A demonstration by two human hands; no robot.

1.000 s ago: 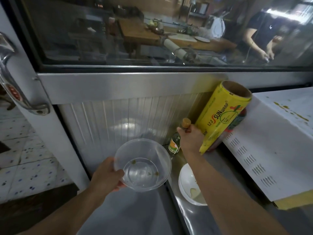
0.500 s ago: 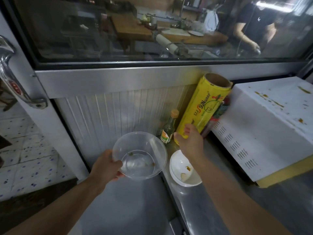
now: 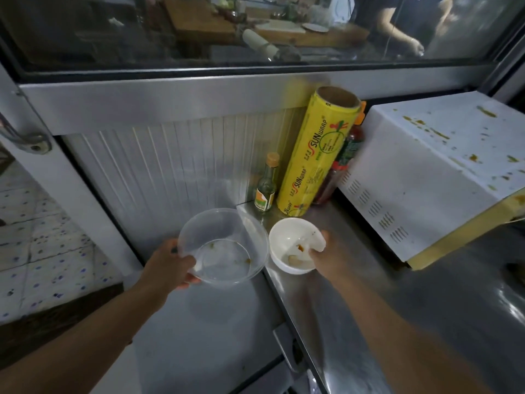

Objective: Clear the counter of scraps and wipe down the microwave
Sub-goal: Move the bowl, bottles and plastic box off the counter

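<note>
My left hand point(image 3: 170, 265) grips the near rim of a clear plastic bowl point(image 3: 227, 245) with a few scrap bits inside, held in the air just left of the steel counter point(image 3: 355, 294). My right hand point(image 3: 326, 254) holds the right rim of a small white bowl point(image 3: 289, 245), thumb inside; the bowl holds brown sauce residue and sits at the counter's left edge. The white microwave point(image 3: 420, 172) stands at the right, its top spattered with yellow-brown stains.
A yellow cling-wrap roll point(image 3: 315, 155) leans against the back wall beside a small green bottle point(image 3: 265, 189). A red sauce bottle point(image 3: 349, 149) stands between the roll and the microwave. A glass window runs above; another person works behind it.
My right hand left the cling-wrap roll, came down toward me and took the white bowl's rim. The clear bowl stayed in my left hand.
</note>
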